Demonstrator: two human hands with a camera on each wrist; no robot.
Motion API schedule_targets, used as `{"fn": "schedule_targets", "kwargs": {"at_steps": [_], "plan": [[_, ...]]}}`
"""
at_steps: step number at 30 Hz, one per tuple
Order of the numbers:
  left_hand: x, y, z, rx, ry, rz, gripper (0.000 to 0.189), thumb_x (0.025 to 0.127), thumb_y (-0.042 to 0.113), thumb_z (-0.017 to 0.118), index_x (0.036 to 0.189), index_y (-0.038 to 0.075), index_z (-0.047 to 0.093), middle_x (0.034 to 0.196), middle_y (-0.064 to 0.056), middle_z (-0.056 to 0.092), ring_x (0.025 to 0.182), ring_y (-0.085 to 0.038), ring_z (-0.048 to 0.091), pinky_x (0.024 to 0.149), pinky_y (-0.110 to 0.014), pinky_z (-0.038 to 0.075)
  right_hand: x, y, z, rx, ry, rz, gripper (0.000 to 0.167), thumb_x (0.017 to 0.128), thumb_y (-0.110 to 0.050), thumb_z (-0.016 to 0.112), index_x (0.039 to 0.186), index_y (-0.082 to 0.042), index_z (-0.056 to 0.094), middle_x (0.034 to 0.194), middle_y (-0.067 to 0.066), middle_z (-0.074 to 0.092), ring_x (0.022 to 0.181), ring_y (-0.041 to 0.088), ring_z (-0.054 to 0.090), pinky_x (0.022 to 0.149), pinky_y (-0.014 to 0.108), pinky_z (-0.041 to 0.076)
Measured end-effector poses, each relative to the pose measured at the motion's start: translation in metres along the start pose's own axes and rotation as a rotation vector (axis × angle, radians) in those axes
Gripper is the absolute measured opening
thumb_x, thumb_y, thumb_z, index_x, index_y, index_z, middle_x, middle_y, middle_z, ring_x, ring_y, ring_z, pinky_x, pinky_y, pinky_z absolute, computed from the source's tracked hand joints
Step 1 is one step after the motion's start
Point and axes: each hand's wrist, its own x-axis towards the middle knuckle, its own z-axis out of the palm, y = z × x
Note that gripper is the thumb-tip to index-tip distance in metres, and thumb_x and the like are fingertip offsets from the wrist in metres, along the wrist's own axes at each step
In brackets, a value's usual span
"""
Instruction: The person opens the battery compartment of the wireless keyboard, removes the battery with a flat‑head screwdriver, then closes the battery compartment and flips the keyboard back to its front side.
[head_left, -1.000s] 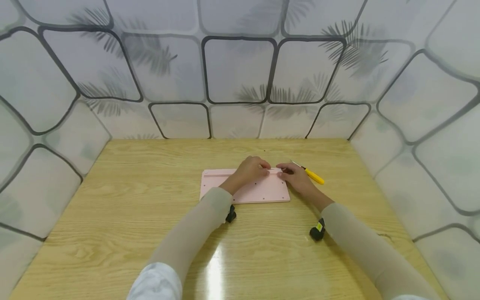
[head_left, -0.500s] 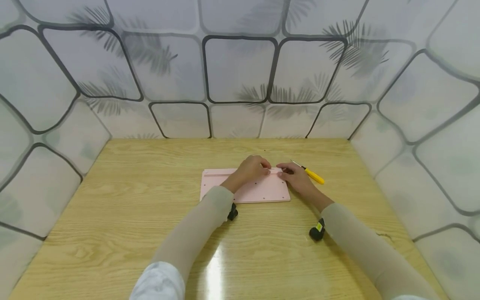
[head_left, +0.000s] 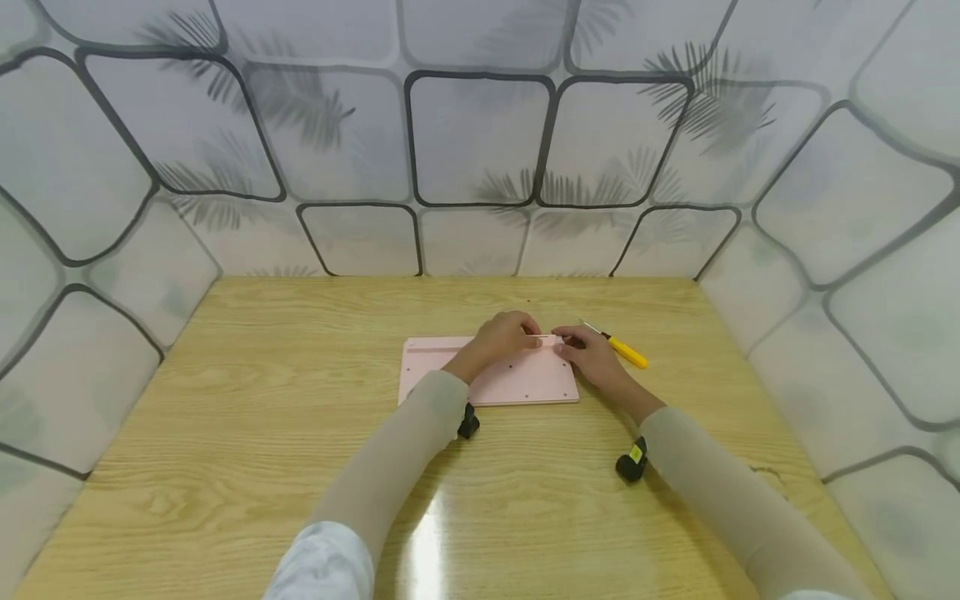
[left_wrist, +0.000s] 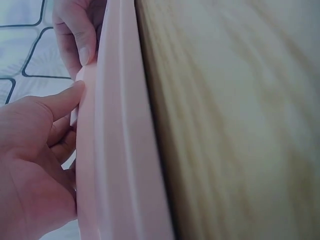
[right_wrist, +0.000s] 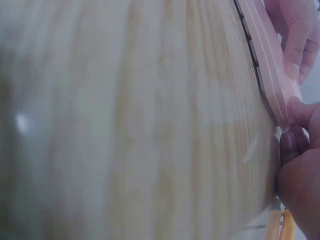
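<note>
A pink keyboard (head_left: pixel 495 383) lies face down on the wooden table, its back dotted with several small dark screws or screw holes. The edges of its keys (right_wrist: pixel 254 52) show underneath in the right wrist view. My left hand (head_left: pixel 501 336) grips the far edge right of the middle, thumb on the back and fingers curled over the rim. At the far right corner my right hand (head_left: pixel 592 354) pinches the keyboard, thumb on top and fingertips at the edge. A thin pale line runs along the rim between both hands; whether it is a gap, I cannot tell.
A screwdriver (head_left: pixel 626 352) with a yellow handle lies just beyond my right hand, its shaft pointing up and left. The wooden table (head_left: pixel 300 433) is bounded by patterned walls (head_left: pixel 480 142) at the back and sides.
My left forearm has shifted slightly to the right. Both hands keep their places on the keyboard, which has hardly moved.
</note>
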Motion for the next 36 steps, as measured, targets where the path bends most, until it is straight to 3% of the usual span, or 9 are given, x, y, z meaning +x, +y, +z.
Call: {"fn": "schedule_targets", "kwargs": {"at_steps": [13, 27, 36], "plan": [[-0.005, -0.001, 0.000, -0.035, -0.046, 0.034, 0.021, 0.100, 0.028, 0.065, 0.118, 0.018, 0.069, 0.112, 0.001, 0.067, 0.102, -0.017, 0.061, 0.093, -0.040, 0.048, -0.007, 0.001, 0.005, 0.002, 0.014, -0.009, 0.034, 0.103, -0.019, 0.060, 0.137, -0.013, 0.062, 0.125, 0.013, 0.059, 0.108, 0.027, 0.052, 0.092, 0.039, 0.045], [-0.014, 0.004, 0.001, -0.091, -0.023, 0.099, 0.014, 0.097, 0.018, 0.068, 0.111, 0.013, 0.069, 0.105, -0.003, 0.066, 0.095, -0.018, 0.058, 0.084, -0.034, 0.046, -0.016, 0.002, 0.009, 0.025, 0.027, -0.007, 0.033, 0.103, -0.017, 0.060, 0.136, -0.012, 0.062, 0.125, 0.012, 0.058, 0.107, 0.026, 0.051, 0.092, 0.038, 0.045], [-0.019, 0.002, 0.002, -0.018, -0.018, 0.105, 0.014, 0.099, 0.025, 0.065, 0.111, 0.020, 0.069, 0.106, 0.001, 0.067, 0.095, -0.017, 0.059, 0.090, -0.040, 0.045, -0.020, 0.006, 0.014, 0.047, 0.036, -0.005, 0.033, 0.103, -0.021, 0.061, 0.135, -0.014, 0.062, 0.127, 0.010, 0.058, 0.110, 0.026, 0.051, 0.094, 0.039, 0.044]]}}
